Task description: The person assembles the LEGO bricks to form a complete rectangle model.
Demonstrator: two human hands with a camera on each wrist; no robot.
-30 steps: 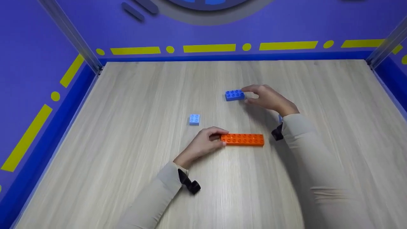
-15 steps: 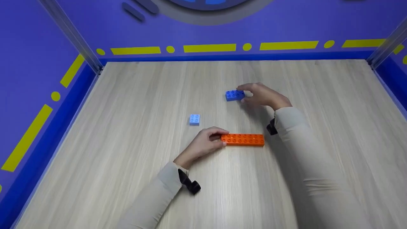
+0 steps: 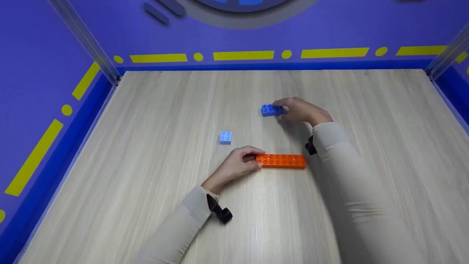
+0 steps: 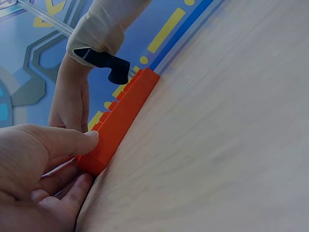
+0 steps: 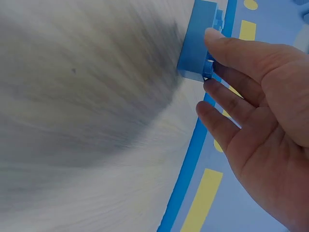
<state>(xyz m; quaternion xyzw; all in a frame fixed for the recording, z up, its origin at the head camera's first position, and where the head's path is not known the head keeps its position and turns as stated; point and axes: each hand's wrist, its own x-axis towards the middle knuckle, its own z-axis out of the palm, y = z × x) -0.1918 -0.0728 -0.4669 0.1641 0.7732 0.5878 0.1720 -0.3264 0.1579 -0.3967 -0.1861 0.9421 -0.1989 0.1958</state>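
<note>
A long orange building brick (image 3: 281, 161) lies flat on the table, its two rows of studs facing up. My left hand (image 3: 236, 163) pinches its left end between thumb and fingers; in the left wrist view the thumb presses the side of the orange brick (image 4: 118, 125). Farther back, my right hand (image 3: 302, 111) has its thumb and index finger around the right end of a blue brick (image 3: 268, 110). The right wrist view shows the thumb against the near side of the blue brick (image 5: 197, 41), while other fingers stay apart from it. The index fingertip is hidden there.
A small light blue brick (image 3: 225, 137) with two rows of studs sits left of the blue brick and behind my left hand. Purple-blue walls with yellow marks (image 3: 243, 55) enclose the wooden table (image 3: 165, 121) at the back and sides.
My right hand has moved left onto the blue brick and its fingers have closed around the end. A light blue piece beside the right sleeve is now covered. My left hand stays put.
</note>
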